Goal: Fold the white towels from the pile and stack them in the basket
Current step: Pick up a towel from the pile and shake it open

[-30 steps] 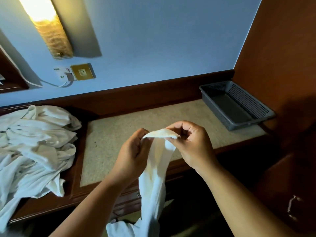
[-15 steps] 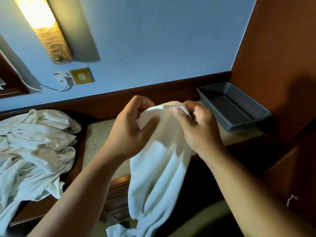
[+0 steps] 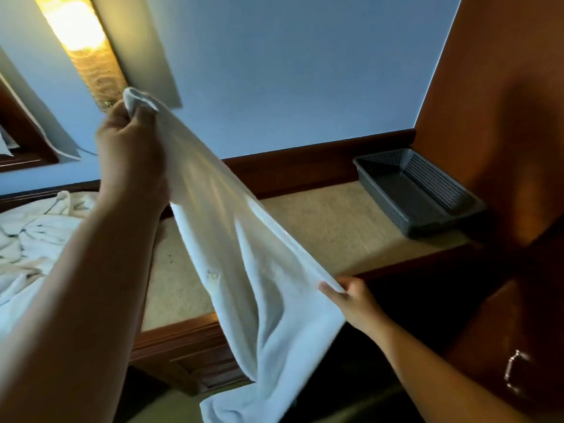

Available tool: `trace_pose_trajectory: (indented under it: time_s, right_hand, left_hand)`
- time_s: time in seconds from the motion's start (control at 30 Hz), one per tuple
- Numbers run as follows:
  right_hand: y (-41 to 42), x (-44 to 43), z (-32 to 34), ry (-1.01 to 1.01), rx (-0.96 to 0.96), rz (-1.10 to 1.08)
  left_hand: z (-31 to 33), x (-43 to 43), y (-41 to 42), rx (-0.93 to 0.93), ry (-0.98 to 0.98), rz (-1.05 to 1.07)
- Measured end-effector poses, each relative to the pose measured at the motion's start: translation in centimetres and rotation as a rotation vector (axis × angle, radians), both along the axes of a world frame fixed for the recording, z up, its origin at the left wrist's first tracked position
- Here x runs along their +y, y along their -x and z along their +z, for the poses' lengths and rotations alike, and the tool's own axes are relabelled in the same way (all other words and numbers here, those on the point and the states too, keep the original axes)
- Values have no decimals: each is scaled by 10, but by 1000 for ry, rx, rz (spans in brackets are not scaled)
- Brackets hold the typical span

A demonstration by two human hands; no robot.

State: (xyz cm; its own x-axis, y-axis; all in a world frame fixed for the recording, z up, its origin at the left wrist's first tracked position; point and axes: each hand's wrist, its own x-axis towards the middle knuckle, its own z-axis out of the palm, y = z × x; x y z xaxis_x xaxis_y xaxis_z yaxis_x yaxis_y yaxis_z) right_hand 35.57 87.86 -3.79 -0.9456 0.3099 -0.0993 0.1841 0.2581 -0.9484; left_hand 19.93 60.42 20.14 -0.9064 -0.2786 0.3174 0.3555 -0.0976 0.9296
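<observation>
Left grip is up high, fingers curled tight round a bunched corner of the towel. Right grip sits low, pinching the towel's edge just in front of the surface. The cloth stretches slantwise between them, its tail hanging below. The pile lies at the left, the basket far right on the surface.

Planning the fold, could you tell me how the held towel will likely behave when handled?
Probably floppy: the towel sags and creases between the left hand and right hand. Likely light, since a grip at each end carries it.
</observation>
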Motion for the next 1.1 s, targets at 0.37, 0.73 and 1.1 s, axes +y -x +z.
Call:
trace_pose_trajectory:
  time_s: [0.37,0.73,1.1]
  right_hand:
    - [23,15,60,-86,216,-140]
    - [20,-5,139,-48,460,78]
    - [6,28,38,23,113,144]
  left_hand:
    - [-77,25,-20,-119,630,61]
    - [-121,79,-75,-79,542,-877]
    - [-95,100,-69,-218,49,-780]
